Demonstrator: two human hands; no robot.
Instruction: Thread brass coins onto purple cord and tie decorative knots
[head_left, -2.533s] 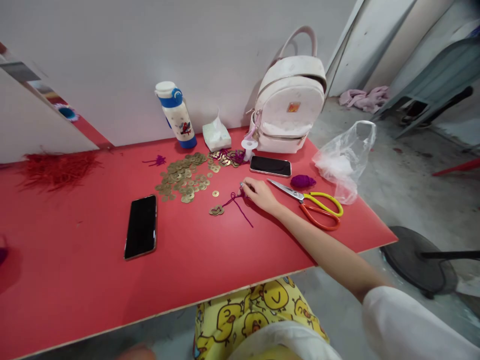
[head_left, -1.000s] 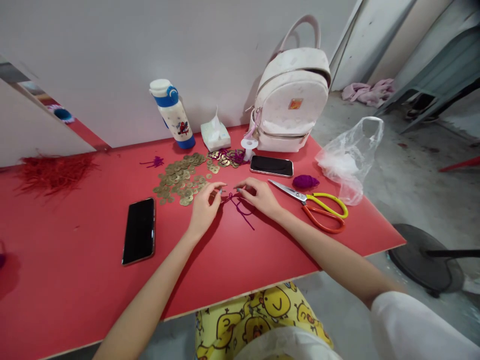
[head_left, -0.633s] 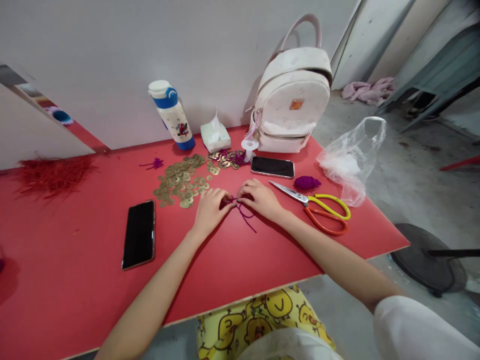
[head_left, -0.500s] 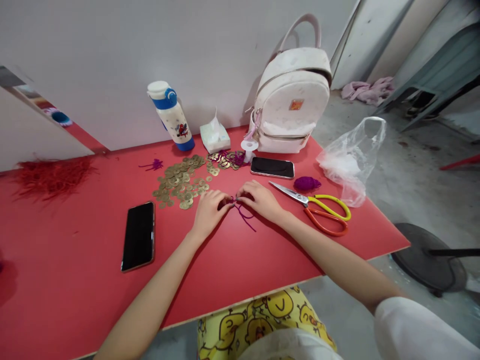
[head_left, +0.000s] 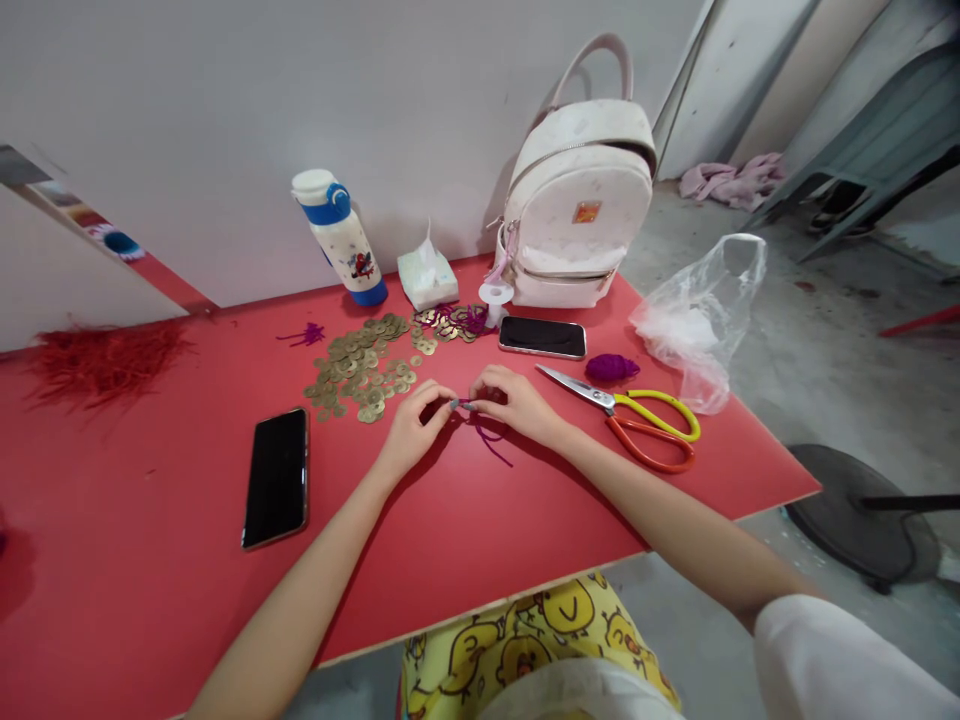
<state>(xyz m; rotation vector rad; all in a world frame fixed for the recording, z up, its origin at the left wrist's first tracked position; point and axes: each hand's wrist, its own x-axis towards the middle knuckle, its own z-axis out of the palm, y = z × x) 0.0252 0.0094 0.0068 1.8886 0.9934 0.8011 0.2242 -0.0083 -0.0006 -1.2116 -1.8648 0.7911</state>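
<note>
A thin purple yarn point(head_left: 491, 448) runs between my two hands, and its loose ends trail toward me over the red tabletop. My left hand point(head_left: 417, 428) pinches it from the left with thumb and index finger. From the other side my right hand point(head_left: 511, 402) pinches it too, the fingertips of both hands almost meeting. Whatever knot or small piece sits between the fingertips is mostly hidden. Just beyond my left hand lies a spread of brass-coloured holed coins point(head_left: 364, 362). Scissors point(head_left: 622, 405) with yellow and orange handles lie right of my right hand.
A purple yarn ball point(head_left: 612, 367) and a phone point(head_left: 542, 337) lie beyond the scissors; another phone point(head_left: 276, 478) is at left. Behind stand a bottle point(head_left: 341, 240), tissues point(head_left: 429, 278) and a white backpack point(head_left: 581, 200). A plastic bag point(head_left: 701, 325) sits at the right edge, red shreds point(head_left: 109, 358) far left.
My fingertips have shifted slightly along the yarn and drawn closer together, the left ones moving a little. The yarn's loop below the hands looks smaller. Other objects stay in place.
</note>
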